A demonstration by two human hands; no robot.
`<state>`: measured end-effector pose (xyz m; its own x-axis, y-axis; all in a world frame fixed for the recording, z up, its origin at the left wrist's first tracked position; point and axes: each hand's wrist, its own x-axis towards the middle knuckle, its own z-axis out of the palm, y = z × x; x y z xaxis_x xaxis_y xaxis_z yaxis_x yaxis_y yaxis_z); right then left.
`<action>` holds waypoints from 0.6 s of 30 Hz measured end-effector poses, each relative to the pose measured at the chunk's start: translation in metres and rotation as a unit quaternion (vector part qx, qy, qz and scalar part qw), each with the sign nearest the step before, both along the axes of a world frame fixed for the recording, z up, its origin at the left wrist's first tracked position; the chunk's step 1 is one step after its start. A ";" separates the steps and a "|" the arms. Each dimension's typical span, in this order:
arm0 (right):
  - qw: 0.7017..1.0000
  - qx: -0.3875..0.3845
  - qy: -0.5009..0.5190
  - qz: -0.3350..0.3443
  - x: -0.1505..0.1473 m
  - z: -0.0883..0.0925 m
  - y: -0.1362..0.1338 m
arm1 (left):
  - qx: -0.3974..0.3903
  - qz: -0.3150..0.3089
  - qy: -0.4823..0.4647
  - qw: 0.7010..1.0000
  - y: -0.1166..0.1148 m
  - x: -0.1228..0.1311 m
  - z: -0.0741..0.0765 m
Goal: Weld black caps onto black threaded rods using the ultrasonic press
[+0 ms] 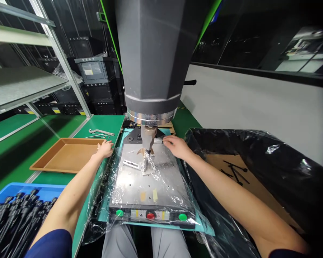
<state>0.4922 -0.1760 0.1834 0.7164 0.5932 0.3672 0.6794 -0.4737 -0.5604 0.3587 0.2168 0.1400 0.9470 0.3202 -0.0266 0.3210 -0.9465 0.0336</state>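
My left hand [105, 148] is over the right rim of a brown tray [47, 165], its fingers loosely bent and apart, with nothing visible in them. My right hand [177, 146] reaches to the far right edge of a metal plate [134, 195], fingers stretched toward the left and holding nothing I can see. Between the hands, the tool head [149, 138] of a large grey machine [153, 53] points down onto a small fixture [148, 166] on the plate. A slotted metal bar [131, 165] lies beside the fixture. Clear plastic film covers much of the plate.
Black stick-like parts [18, 218] fill a blue bin [47, 190] at lower left. A wrench [101, 132] and hex keys lie behind the tray. At right, a black-lined box [258, 143] holds several black parts [235, 170]. Green buttons [182, 217] and a red button [150, 215] line the front.
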 end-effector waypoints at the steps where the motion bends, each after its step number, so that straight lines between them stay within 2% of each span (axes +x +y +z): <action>1: 0.999 0.026 0.003 0.039 -0.014 0.003 0.003 | -0.001 0.011 -0.014 1.000 -0.003 -0.002 0.001; 3: 0.995 0.054 0.010 0.089 -0.038 0.005 0.012 | -0.006 0.026 -0.042 0.999 -0.010 -0.007 0.006; 6: 0.993 0.053 0.026 0.100 -0.056 -0.001 0.030 | -0.017 0.026 -0.076 0.997 -0.025 -0.017 0.015; 13: 0.991 0.023 0.062 0.114 -0.048 -0.019 0.054 | -0.035 -0.019 -0.119 0.992 -0.050 -0.064 0.031; 18: 0.991 0.003 0.061 0.122 -0.052 -0.010 0.053 | -0.063 -0.040 -0.136 0.988 -0.056 -0.105 0.043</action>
<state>0.4403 -0.1230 0.1733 0.5919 0.7521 0.2899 0.6997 -0.3009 -0.6480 0.2539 0.1605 0.1832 0.9464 0.2553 0.1978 0.2087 -0.9509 0.2286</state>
